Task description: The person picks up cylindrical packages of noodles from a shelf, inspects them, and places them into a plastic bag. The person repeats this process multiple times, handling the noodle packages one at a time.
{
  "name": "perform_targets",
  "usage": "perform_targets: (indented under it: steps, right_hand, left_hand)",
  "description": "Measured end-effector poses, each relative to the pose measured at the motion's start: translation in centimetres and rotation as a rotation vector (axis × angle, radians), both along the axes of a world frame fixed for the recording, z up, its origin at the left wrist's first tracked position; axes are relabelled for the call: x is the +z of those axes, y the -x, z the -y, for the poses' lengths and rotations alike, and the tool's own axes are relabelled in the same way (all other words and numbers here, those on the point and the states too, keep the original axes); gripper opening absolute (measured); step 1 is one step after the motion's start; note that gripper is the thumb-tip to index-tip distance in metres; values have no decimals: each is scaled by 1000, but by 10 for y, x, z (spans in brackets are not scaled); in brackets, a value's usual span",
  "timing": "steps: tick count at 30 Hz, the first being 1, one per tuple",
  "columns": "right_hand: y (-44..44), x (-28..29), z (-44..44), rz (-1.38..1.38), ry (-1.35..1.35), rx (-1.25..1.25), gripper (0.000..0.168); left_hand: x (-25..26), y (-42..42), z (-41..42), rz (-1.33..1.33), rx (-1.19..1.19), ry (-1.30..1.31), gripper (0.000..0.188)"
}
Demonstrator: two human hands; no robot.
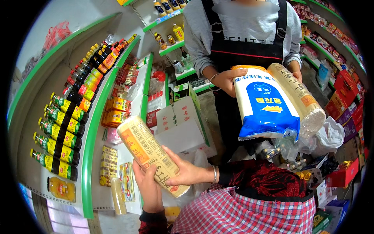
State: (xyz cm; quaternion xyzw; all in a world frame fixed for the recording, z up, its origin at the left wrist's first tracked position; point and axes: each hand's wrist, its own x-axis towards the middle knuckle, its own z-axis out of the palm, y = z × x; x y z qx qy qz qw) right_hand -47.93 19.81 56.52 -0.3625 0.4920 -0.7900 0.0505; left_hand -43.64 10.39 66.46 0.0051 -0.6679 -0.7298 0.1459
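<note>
A paper-wrapped cylinder of dried noodles [152,155], printed with writing and an orange panel, is held tilted between my two hands. My left hand [149,187] grips its lower side, thumb across the front and fingers partly hidden behind. From the right, my right hand [188,171], with a bracelet at the wrist, clasps the lower part near the end. Facing me, a person in a black apron holds a blue-and-white bag of dried noodles [264,102] and a second paper-wrapped noodle roll [301,99] against it.
A green-edged shelf at the left carries several sauce bottles [55,155] and a jar of yellow fruit [61,189]. Seasoning packets [118,108] fill the lower shelf, where a pale noodle roll [118,196] lies. A cardboard box [178,120] stands behind. Plastic bags [330,134] and a red box [342,172] are at right.
</note>
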Motion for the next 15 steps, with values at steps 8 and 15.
perform_targets:
  steps: [8, 15]
  right_hand:
    - [6, -10, -1, 59, -37, 103, 101]
    - [3, 9, -11, 38, -70, 46, 99]
  left_hand:
    - [-20, 9, 9, -34, 79, -78, 47]
    - [-11, 12, 7, -67, 18, -140, 50]
